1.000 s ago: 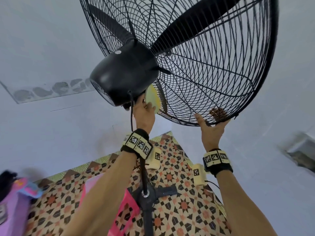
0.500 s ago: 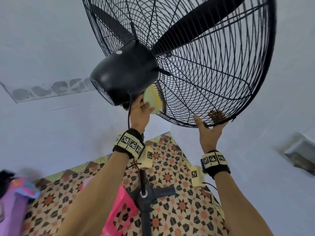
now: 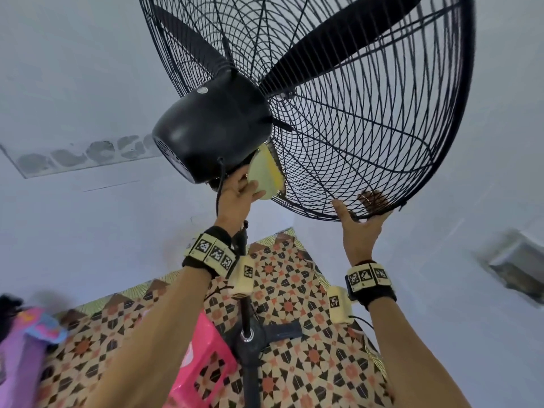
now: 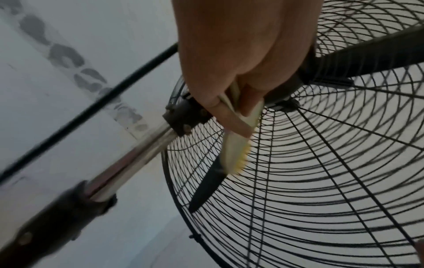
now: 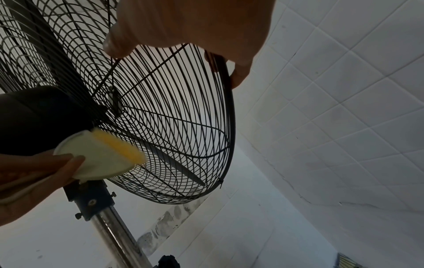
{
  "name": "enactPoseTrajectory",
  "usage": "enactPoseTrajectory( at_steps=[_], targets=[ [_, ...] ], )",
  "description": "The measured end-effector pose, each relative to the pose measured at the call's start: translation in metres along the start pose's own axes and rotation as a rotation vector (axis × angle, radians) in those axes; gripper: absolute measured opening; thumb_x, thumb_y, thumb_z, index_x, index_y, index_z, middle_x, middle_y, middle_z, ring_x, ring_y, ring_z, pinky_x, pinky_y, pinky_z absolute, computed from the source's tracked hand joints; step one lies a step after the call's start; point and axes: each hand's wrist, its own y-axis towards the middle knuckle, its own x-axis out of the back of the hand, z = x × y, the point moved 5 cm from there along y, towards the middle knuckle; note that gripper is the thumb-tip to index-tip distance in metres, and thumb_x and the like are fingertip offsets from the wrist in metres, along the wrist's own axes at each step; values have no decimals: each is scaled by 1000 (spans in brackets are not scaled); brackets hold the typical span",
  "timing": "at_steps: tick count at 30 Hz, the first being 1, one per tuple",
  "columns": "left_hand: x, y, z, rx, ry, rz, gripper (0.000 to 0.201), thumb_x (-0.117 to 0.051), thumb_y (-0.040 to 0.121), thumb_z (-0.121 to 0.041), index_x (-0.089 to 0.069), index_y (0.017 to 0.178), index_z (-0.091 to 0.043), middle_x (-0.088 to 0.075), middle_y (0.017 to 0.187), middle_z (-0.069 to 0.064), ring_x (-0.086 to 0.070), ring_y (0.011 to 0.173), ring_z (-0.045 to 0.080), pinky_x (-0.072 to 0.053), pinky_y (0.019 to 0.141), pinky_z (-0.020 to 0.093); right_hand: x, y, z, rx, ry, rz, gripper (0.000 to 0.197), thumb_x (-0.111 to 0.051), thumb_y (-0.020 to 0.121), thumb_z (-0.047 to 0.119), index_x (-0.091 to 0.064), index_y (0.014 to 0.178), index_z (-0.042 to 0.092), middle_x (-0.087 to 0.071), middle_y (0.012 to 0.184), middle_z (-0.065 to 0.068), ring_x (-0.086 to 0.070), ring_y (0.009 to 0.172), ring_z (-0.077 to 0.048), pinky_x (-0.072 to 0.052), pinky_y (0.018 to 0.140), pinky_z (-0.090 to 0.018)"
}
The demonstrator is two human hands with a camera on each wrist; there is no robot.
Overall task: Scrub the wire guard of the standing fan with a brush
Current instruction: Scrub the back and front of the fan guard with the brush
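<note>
The standing fan's black wire guard fills the upper head view, with the black motor housing behind it. My left hand grips a cream brush with yellow bristles. The bristles press on the rear guard wires just below the motor. In the left wrist view the brush juts from my fingers against the guard. My right hand grips the guard's bottom rim, thumb on the near side and fingers curled over it. The right wrist view shows the rim and the brush.
The fan's chrome pole runs down to a dark cross base on patterned floor tiles. A black cable hangs beside the pole. A pink plastic crate stands by the base, a purple item at far left. White walls surround the fan.
My left wrist has swung a little to the left while the brush stays on the wires under the motor. The right hand has kept its hold on the rim.
</note>
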Motion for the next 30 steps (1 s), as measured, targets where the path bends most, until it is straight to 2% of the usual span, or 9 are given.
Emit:
enactPoseTrajectory(
  at_steps=[3, 5, 10, 15, 19, 20, 24, 27, 30],
  targets=[
    [12, -6, -1, 2, -16, 104, 48, -56, 104, 1, -46, 151, -3, -62, 139, 18, -66, 118, 21, -61, 86, 27, -2, -2, -4, -3, 24, 8, 109, -90, 70, 42, -22, 153, 21, -53, 136, 5, -48, 127, -10, -33, 111, -17],
    [16, -9, -1, 8, -50, 48, 49, -55, 104, 0, -45, 152, -5, -64, 136, 13, -67, 116, 16, -61, 87, 29, -3, -1, -4, -3, 30, 24, 111, -91, 71, 39, -22, 154, 15, -52, 138, -1, -48, 128, -14, -34, 106, -8],
    [7, -12, -1, -57, 33, -46, 55, -53, 107, -3, -37, 158, -14, -68, 125, 1, -71, 98, -5, -62, 86, 30, -1, 2, -1, 13, 31, 27, 108, -91, 70, 40, -24, 151, 19, -54, 133, 2, -50, 124, -13, -35, 99, -1],
    [-1, -12, 0, -129, 120, -92, 54, -55, 105, -5, -46, 155, -23, -63, 139, 10, -67, 113, 21, -62, 66, 24, -2, 1, -5, -3, 58, 18, 115, -91, 70, 39, -20, 157, 14, -53, 138, -1, -49, 127, -15, -34, 94, 4],
    [4, -5, 5, -104, 379, 51, 55, -59, 104, -9, -49, 155, -27, -69, 125, 20, -69, 73, 11, -64, 65, 35, -2, 3, -7, 4, 49, 20, 112, -91, 74, 30, -17, 157, 14, -49, 136, 1, -46, 128, -13, -30, 93, 7],
    [6, -5, 5, -100, 380, 42, 55, -59, 104, -8, -49, 155, -26, -69, 124, 20, -69, 73, 12, -64, 66, 37, -1, 2, -7, 6, 43, 25, 111, -91, 74, 30, -18, 156, 14, -49, 137, 1, -46, 128, -14, -30, 93, 7],
    [4, -14, 2, -191, 207, -89, 56, -56, 105, -9, -45, 155, -34, -63, 138, 9, -66, 113, 23, -65, 73, 31, -2, 3, -4, 17, 21, 23, 104, -91, 73, 29, -23, 150, 18, -52, 134, 0, -48, 125, -14, -32, 94, 5],
    [-3, -25, 3, -335, 229, -187, 52, -55, 106, -17, -46, 150, -44, -65, 137, 7, -69, 103, 24, -62, 69, 26, -2, 3, -3, 19, 20, 22, 104, -92, 73, 29, -22, 151, 18, -52, 133, 0, -48, 125, -15, -33, 94, 4],
    [-7, -20, 6, -344, 297, -157, 53, -54, 105, -23, -45, 152, -46, -64, 138, 9, -70, 96, 25, -63, 65, 28, -1, 2, -4, 17, 17, 22, 102, -91, 74, 29, -21, 147, 25, -52, 134, -1, -49, 126, -17, -34, 95, 3]
  ],
)
